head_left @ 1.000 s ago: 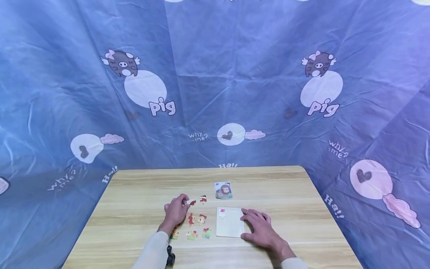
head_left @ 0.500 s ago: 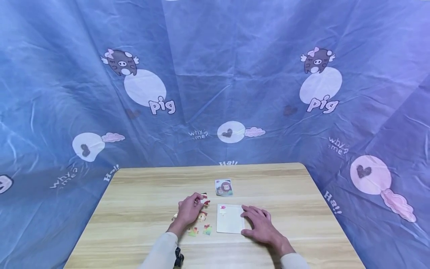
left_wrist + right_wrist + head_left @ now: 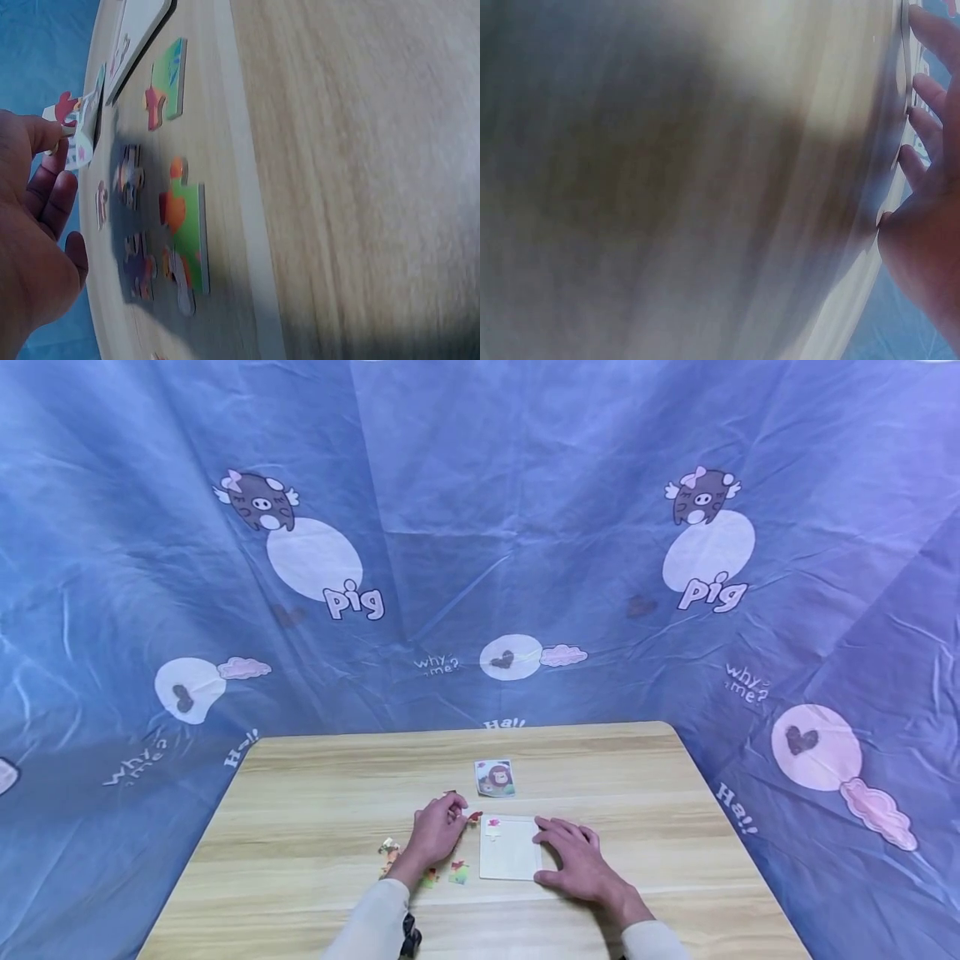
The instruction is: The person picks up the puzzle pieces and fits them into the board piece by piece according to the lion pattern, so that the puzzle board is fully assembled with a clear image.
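My left hand (image 3: 437,832) pinches a red and white puzzle piece (image 3: 66,109) between thumb and fingertips, raised above the table near the left edge of a white puzzle tray (image 3: 512,856). In the tray's upper left corner lies a white piece with a pink print (image 3: 492,828). My right hand (image 3: 579,864) rests at the tray's right edge, its fingers spread and touching the rim. Under and beside the left hand lie several loose pieces, among them a green corner piece (image 3: 172,79) and a green and orange piece (image 3: 189,232). The left forearm partly hides them in the head view.
A picture card with a lion (image 3: 495,778) lies behind the tray on the wooden table (image 3: 315,802). Blue printed cloth (image 3: 450,568) hangs behind the table and along both sides.
My left hand has picked up the red and white piece from the loose ones and carried it rightward to the tray's left side. My right hand has stayed at the tray's edge.
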Available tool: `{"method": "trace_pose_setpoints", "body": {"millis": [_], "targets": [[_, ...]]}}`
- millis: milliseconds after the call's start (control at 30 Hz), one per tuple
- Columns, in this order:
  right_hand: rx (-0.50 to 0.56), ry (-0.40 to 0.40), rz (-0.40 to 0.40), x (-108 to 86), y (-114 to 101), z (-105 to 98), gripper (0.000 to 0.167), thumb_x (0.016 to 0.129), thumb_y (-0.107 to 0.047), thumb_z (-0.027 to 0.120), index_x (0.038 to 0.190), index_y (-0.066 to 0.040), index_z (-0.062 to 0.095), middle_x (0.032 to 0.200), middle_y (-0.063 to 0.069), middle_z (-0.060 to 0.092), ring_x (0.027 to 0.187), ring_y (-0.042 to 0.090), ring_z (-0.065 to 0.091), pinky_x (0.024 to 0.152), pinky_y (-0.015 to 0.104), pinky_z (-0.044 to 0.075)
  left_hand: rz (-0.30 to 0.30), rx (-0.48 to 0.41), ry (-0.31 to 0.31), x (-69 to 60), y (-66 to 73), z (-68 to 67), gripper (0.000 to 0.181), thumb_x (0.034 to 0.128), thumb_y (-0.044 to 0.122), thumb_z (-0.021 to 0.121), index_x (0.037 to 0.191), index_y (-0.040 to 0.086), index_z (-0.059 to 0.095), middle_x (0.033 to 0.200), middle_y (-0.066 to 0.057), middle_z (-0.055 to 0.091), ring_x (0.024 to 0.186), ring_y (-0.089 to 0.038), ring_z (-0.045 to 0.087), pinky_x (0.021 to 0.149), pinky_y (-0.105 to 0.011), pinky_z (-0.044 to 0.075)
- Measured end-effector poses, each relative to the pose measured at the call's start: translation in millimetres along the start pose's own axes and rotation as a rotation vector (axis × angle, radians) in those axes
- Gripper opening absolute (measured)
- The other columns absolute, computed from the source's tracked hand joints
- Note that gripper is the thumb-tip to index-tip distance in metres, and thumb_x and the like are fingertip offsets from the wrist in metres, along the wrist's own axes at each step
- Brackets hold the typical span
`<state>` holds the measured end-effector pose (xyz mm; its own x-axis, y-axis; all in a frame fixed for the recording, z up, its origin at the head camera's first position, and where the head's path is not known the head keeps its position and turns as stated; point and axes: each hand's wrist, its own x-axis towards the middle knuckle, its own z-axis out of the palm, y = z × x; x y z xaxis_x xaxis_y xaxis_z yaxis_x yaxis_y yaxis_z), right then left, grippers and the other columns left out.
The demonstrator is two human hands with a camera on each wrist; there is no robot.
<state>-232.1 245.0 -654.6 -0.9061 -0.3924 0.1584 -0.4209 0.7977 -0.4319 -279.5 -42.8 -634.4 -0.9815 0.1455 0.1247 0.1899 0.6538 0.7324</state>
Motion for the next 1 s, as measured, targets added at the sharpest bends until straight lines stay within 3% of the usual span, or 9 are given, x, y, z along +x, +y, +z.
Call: {"method": "trace_pose_setpoints", "body": {"millis": [567, 1000], "targets": [[-0.026, -0.053, -0.004, -1.1, -2.9, -6.6, 0.055, 0.073, -0.052, 0.074, 0.119, -0.026, 0.060, 0.150, -0.001, 0.045, 0.136, 0.027, 0.040, 0.104, 0.063, 0.023, 0.032, 0.036, -0.030, 1.6, 16.3, 23.1, 0.012, 0.0859, 0.018, 0.067, 0.098, 0.019, 0.064, 0.076, 0.016, 0.056, 0.075, -0.003, 0.052, 0.084, -0.039, 0.030], [-0.043, -0.057, -0.019, -5.7, 2.1, -6.5, 0.054, 0.074, -0.053, 0.073, 0.120, -0.027, 0.060, 0.150, -0.003, 0.045, 0.137, 0.026, 0.040, 0.103, 0.063, 0.025, 0.049, 0.070, -0.008, -1.3, 24.6, 45.5, 0.010, 0.0834, 0.019, 0.067, 0.093, 0.021, 0.065, 0.071, 0.015, 0.053, 0.072, -0.005, 0.045, 0.081, -0.038, 0.027]]}}
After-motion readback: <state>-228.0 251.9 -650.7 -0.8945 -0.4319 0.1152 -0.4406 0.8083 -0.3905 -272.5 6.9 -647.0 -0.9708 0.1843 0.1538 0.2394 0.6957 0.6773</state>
